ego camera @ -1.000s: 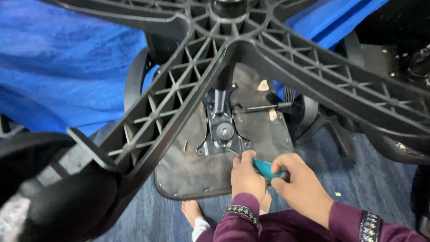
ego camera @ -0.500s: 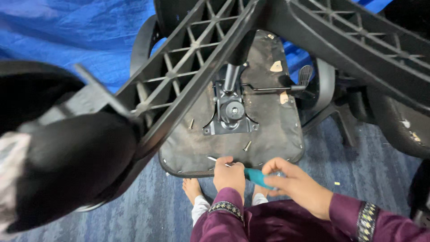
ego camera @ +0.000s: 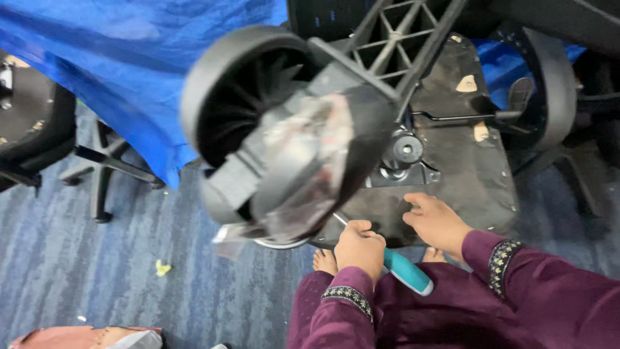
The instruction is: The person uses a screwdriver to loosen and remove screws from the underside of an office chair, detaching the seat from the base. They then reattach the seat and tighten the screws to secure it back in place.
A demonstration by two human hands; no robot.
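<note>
An overturned office chair lies in front of me, the black underside of its seat (ego camera: 478, 161) facing up with a metal mechanism plate (ego camera: 403, 152) and a lever (ego camera: 452, 117). A caster wheel (ego camera: 258, 110) of the star base hangs blurred, close to the camera. My left hand (ego camera: 360, 249) grips a screwdriver with a teal handle (ego camera: 407, 271); its metal shaft points toward the seat's near edge. My right hand (ego camera: 439, 223) rests on the near edge of the seat underside, fingers spread, holding nothing.
A blue tarp (ego camera: 129, 64) covers the back left. Another black chair (ego camera: 32, 123) with its star base (ego camera: 103, 168) stands at the left on blue carpet. A yellow scrap (ego camera: 161, 267) lies on the floor. My bare foot (ego camera: 325, 260) shows below the seat.
The view swung left and down, so the caster wheel now fills the middle. My right hand left the teal handle and moved onto the seat's edge. My left hand kept the screwdriver.
</note>
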